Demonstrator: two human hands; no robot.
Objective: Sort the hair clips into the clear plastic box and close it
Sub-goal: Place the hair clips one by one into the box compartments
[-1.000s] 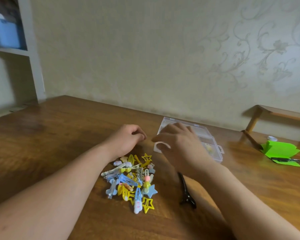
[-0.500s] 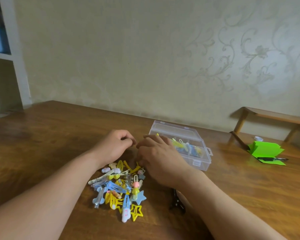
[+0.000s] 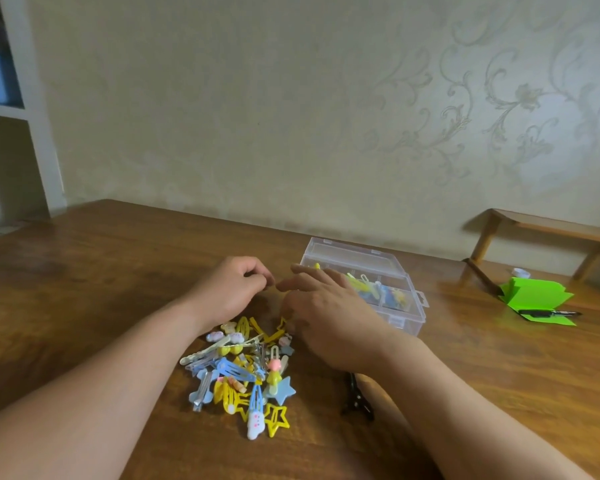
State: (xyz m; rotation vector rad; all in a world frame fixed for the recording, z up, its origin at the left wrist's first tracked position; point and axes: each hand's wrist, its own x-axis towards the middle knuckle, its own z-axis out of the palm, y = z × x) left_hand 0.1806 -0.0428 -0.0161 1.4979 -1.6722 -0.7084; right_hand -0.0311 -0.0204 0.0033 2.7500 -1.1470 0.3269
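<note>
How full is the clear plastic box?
Partly filled: yellow and blue hair clips show inside; a bigger pile lies on the wooden table.

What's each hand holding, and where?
Cannot tell for the left hand: curled fingers hide any clip. Right hand, fingers straight by the clip pile, grips nothing visible.

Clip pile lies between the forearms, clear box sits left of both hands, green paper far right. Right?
One error: the head view shows the box to the right of the left hand and just beyond the right hand, not left of them. The clip pile does lie between the forearms, and the green paper is far right.
</note>
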